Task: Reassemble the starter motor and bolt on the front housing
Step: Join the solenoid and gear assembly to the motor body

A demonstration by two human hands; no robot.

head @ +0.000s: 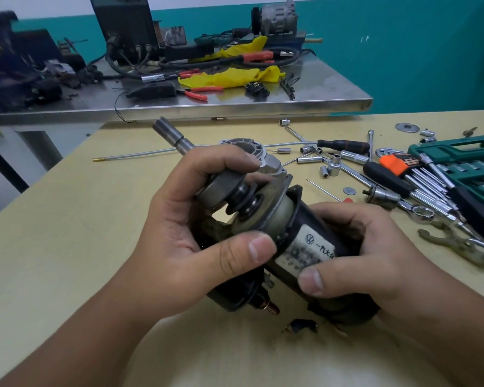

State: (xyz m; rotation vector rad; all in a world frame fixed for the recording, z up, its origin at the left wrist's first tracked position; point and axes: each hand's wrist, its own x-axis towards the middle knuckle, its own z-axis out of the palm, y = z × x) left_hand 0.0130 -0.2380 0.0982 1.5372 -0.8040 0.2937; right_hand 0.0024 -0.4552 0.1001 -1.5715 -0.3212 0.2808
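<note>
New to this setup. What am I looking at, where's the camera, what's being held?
There is one picture, from a wide-angle camera on a person's head, looking down at bare hands; no robot. The left hand grips the shaft end of a black cylindrical starter motor, fingers curled over its dark drive gear; a steel shaft sticks out beyond. The right hand holds the labelled body. Behind it on the beige table lies the grey cast-metal front housing, not yet fitted. Right: loose chrome sockets and a green tool case.
</note>
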